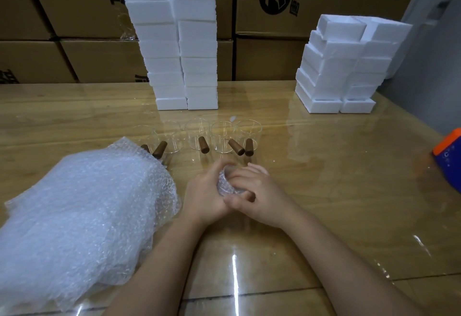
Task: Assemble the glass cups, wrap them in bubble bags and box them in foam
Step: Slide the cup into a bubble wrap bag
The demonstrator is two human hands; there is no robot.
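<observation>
Gripping one wrapped cup (pixel 228 184) between them, the left hand (pixel 204 192) and the right hand (pixel 260 197) sit at the middle of the bench (pixel 324 191). Both hands have their fingers curled round the bundle. Its skin is clear, knobbly bubble film, and a brown wooden handle tip (pixel 252 196) pokes out by the right thumb.

At 12 o'clock from the hands stands a row of five glass cups (pixel 198 134), bare, round, thin-walled and clear. Each has one short dark wooden handle, a smooth cylinder pointing toward the camera. The leftmost cup is partly hidden.

At 9 o'clock lies one loose pile of bubble bags (pixel 87 206), milky, crinkled and dimpled, covering that leftmost cup's base.

Farther off at 12 o'clock rises one tall foam stack (pixel 174 41) of two leaning columns of white, grainy rectangular blocks. At 1 o'clock is a shorter foam stack (pixel 349 66), also two columns, its pieces tray-shaped with raised rims.

At 3 o'clock, cut by the frame edge, is one orange and blue object (pixel 449 156). Brown cardboard cartons (pixel 274 49) with black print wall the far side. The bench top is glossy, pale wood grain.
</observation>
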